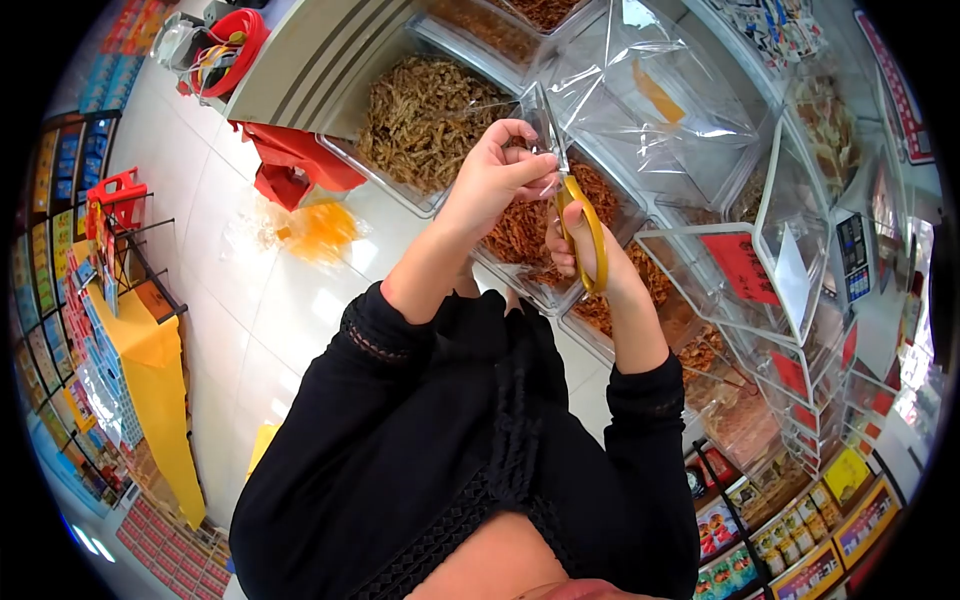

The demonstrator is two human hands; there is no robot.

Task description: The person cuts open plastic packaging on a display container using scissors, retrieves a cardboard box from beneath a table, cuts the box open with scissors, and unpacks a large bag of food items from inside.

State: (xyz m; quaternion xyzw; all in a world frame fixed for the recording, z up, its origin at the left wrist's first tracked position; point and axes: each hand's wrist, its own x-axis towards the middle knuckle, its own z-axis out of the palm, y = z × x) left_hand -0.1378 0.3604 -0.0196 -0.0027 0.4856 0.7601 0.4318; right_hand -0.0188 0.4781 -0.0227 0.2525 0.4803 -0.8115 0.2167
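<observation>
Yellow-handled scissors (590,228) are in my right hand (578,240), its fingers wrapped through and around the loops. The blades point up and away from me, at the edge of a clear plastic film (541,112). My left hand (505,172) pinches that film between thumb and fingers, just left of the blades. Below both hands lies a bin of reddish-brown dried food (520,235). Another bin, with greyish-brown dried pieces (425,120), is beyond my left hand. How far the blades are apart is hard to make out.
A large clear plastic bag (650,100) lies over the bins at the upper right. Clear hinged lids (750,265) stand raised on the right, near a scale (854,258). A red bag (290,160) hangs left of the bins. Shelves with packets are at both sides.
</observation>
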